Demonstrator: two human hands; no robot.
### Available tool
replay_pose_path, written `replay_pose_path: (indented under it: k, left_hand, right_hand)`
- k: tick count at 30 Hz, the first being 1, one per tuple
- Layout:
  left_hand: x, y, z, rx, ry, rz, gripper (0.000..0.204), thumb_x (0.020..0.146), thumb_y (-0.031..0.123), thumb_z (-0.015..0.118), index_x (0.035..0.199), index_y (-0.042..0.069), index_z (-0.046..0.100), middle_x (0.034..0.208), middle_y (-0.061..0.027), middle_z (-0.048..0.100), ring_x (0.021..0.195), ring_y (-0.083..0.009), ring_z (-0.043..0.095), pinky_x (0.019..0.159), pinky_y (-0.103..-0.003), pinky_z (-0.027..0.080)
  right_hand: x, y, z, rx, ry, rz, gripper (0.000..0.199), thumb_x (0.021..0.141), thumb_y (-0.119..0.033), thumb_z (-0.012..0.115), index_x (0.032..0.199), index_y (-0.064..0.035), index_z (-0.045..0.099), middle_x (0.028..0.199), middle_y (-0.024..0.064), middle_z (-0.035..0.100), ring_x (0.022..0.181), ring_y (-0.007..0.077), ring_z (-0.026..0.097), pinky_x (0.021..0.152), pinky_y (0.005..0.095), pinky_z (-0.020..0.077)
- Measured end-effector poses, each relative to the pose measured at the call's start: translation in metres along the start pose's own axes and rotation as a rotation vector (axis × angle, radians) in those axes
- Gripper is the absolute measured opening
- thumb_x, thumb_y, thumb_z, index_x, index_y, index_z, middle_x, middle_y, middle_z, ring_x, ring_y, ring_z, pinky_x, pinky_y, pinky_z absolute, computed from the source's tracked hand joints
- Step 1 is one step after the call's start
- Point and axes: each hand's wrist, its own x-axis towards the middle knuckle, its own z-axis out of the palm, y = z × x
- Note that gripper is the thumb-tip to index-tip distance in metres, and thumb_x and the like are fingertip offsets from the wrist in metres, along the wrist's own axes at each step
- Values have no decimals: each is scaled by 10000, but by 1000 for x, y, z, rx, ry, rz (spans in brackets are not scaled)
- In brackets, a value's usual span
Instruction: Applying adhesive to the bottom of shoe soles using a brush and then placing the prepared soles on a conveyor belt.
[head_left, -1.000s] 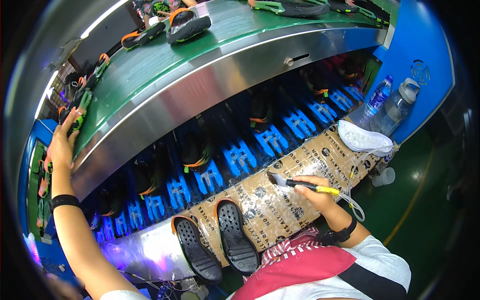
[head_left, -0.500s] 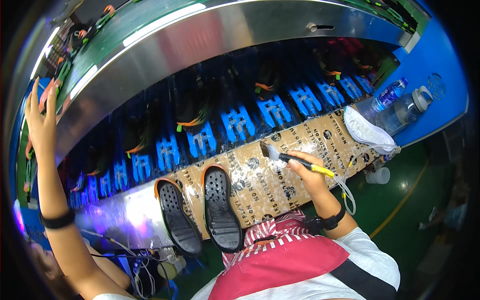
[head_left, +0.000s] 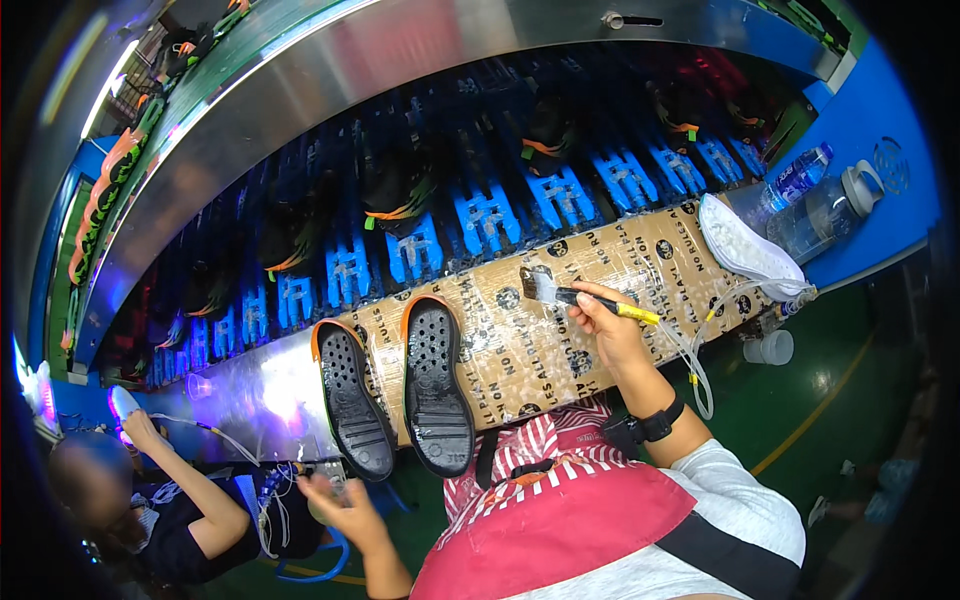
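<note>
Right now the right hand (head_left: 612, 328) pinches a small brush with a yellow handle and dark ferrule (head_left: 590, 298), bristles pointing toward ten o'clock and resting on the cardboard-covered worktop (head_left: 600, 255), probably parked there so that whatever wets the bristles stays off the person's clothes. The left hand (head_left: 340, 505) hangs low at seven o'clock, below the worktop edge, fingers loosely spread and holding nothing that can be made out.

Two black rubber shoe soles with orange rims (head_left: 395, 395) lie tread-up side by side at nine o'clock from the brush, toes toward the conveyor, likely so their faces are open to brushing. A white shoe upper (head_left: 748, 250) lies at two o'clock on the worktop's far end, with two clear plastic water bottles (head_left: 815, 195) just beyond it and a small white cup (head_left: 770, 347) below the edge. Thin clear tubing (head_left: 690, 350) loops beside the right wrist and could snag it. Behind the worktop, blue racks carrying dark shoes (head_left: 480, 215) run under a steel hood (head_left: 400, 50). A seated co-worker (head_left: 170, 510) works at eight o'clock, close to the left hand.
</note>
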Motion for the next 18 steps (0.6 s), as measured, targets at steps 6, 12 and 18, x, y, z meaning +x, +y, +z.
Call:
replay_pose_path:
  k: [6,12,18]
  left_hand:
    - [-23,-43,59,-317,-221,-153,854,705,24,653,1388,42,142,1209,-188,424,1024,-247,476,863,-340,407]
    - [-3,-67,79,-529,47,-75,681,784,42,607,1364,89,253,952,-85,547,691,-118,512,547,-211,410]
    - [36,-28,51,-474,239,50,475,811,57,554,1255,-6,399,1137,-153,482,925,-228,507,817,-320,431]
  right_hand:
    - [-4,4,1,-3,-37,-11,257,814,-92,607,1039,30,590,722,66,625,569,44,521,490,144,398]
    - [-3,10,-14,29,-43,14,255,824,-92,597,1051,22,587,723,51,622,574,39,513,496,151,405]
    - [6,16,-23,-24,22,-69,233,819,-136,614,1017,-12,613,701,25,618,560,30,501,464,153,367]
